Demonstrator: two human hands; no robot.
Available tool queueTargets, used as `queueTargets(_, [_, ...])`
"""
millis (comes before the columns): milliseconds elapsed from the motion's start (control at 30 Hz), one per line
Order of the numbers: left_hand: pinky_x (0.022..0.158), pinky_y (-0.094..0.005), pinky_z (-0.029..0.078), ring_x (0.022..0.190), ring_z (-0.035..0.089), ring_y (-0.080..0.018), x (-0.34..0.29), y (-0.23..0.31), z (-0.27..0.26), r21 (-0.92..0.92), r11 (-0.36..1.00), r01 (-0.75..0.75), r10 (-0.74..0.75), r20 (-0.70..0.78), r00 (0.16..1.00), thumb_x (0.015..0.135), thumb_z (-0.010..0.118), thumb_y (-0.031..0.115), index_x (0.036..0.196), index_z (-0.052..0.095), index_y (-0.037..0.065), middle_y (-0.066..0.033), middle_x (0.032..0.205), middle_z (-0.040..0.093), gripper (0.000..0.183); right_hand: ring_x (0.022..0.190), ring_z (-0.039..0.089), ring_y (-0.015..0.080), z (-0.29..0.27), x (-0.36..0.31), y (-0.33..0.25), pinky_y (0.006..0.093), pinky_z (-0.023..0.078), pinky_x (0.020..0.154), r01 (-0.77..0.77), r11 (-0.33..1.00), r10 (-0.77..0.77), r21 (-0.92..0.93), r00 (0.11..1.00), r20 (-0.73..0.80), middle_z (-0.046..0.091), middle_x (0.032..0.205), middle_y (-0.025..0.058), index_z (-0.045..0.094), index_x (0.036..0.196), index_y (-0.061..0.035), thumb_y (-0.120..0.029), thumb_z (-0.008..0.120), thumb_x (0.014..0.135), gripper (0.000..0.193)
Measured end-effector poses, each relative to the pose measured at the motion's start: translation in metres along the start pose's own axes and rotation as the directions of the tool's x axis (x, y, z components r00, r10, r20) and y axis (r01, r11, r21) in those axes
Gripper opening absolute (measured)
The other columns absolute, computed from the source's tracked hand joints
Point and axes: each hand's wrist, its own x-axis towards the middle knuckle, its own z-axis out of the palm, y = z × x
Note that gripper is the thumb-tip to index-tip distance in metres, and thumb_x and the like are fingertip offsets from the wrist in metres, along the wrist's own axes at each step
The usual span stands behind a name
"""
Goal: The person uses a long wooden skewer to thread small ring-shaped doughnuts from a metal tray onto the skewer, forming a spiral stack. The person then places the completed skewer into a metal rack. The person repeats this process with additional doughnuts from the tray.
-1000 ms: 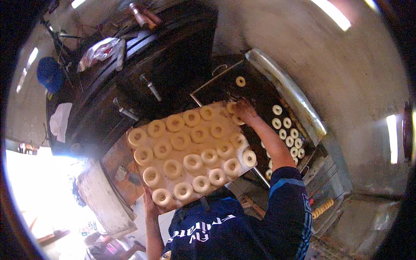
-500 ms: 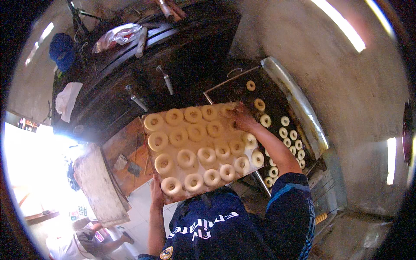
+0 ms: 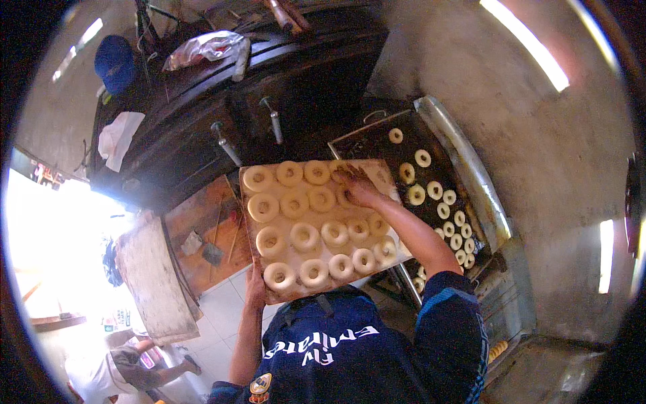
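Observation:
Several pale raw dough rings [image 3: 304, 237] lie in rows on a floured wooden board [image 3: 289, 258], which is held out in front of me. My left hand [image 3: 255, 288] grips the board at its near left edge; part of the fingers is hidden under it. My right hand [image 3: 356, 186] reaches over the far side, its fingers curled down onto a dough ring [image 3: 338, 168] in the farthest row. Right of the board, a dark frying vat [image 3: 377, 145] holds several more rings [image 3: 434, 190], spread out singly and bunched at its near right.
Behind the board stands a dark metal oven [image 3: 323, 74] with two handles [image 3: 274, 124]. A curved metal guard [image 3: 464, 165] edges the vat's right side. Worn boards [image 3: 158, 283] lean at the left, and another person [image 3: 124, 370] is at the lower left.
My right hand has moved left along the board's far row, to another ring. More rings lie in the vat's upper part, and fewer on the board. The whole view has shifted slightly.

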Motion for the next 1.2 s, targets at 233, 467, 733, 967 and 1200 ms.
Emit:
queueTargets(233, [0.075, -0.0337, 0.057, 0.083, 0.065, -0.0142, 0.013, -0.015, -0.045, -0.049, 0.998, -0.047, 0.048, 0.019, 0.999, 0.106, 0.051, 0.063, 0.110, 0.065, 0.003, -0.0040, 0.093, 0.065, 0.062, 0.149, 0.039, 0.0378, 0.001, -0.021, 0.075, 0.0619, 0.018, 0.128, -0.102, 0.947, 0.113, -0.304, 0.993, 0.020, 0.055, 0.152, 0.0115, 0.062, 0.141, -0.0162, -0.031, 0.065, 0.094, 0.050])
queueTargets(467, [0.073, -0.0343, 0.061, 0.086, 0.073, -0.0164, -0.007, 0.019, -0.049, 0.036, 0.999, -0.021, 0.018, 0.084, 0.996, 0.107, 0.047, 0.062, 0.120, 0.068, 0.000, -0.0061, 0.095, 0.074, 0.067, 0.141, 0.050, 0.0345, -0.004, -0.045, 0.110, 0.0547, 0.026, 0.127, -0.255, 0.784, 0.208, -0.566, 0.967, -0.148, 0.062, 0.143, 0.0126, 0.063, 0.141, -0.0136, -0.025, 0.065, 0.088, 0.054])
queueTargets(733, [0.072, -0.0324, 0.058, 0.081, 0.068, -0.0145, 0.011, -0.006, 0.000, 0.267, 0.935, -0.233, 0.204, 0.133, 0.970, 0.108, 0.047, 0.060, 0.105, 0.069, 0.001, -0.0056, 0.092, 0.072, 0.063, 0.134, 0.055, 0.0429, 0.043, 0.050, -0.043, 0.0548, 0.038, 0.118, -0.047, 0.979, 0.053, 0.196, 0.998, -0.026, 0.059, 0.142, 0.0275, 0.056, 0.145, -0.0084, -0.023, 0.070, 0.088, 0.060])
queueTargets(967, [0.071, -0.0314, 0.059, 0.074, 0.066, -0.0163, 0.023, -0.024, -0.013, -0.074, 0.997, -0.026, 0.026, -0.007, 1.000, 0.109, 0.048, 0.056, 0.113, 0.067, 0.001, -0.0037, 0.087, 0.069, 0.058, 0.132, 0.056, 0.0411, 0.014, 0.014, -0.014, 0.0690, 0.015, 0.125, 0.027, 0.944, -0.108, -0.329, 0.967, -0.231, 0.068, 0.127, 0.0222, 0.063, 0.133, -0.0081, -0.022, 0.071, 0.084, 0.052])
queueTargets(1200, [0.069, -0.0320, 0.060, 0.079, 0.071, -0.0142, 0.014, 0.003, -0.073, -0.085, 0.996, -0.022, 0.027, 0.059, 0.998, 0.110, 0.046, 0.057, 0.115, 0.069, 0.002, -0.0059, 0.097, 0.073, 0.060, 0.137, 0.052, 0.0380, -0.011, -0.017, 0.110, 0.0688, 0.012, 0.125, -0.183, 0.786, 0.295, -0.591, 0.951, 0.097, 0.066, 0.136, 0.0144, 0.059, 0.141, -0.0123, -0.035, 0.057, 0.099, 0.048])
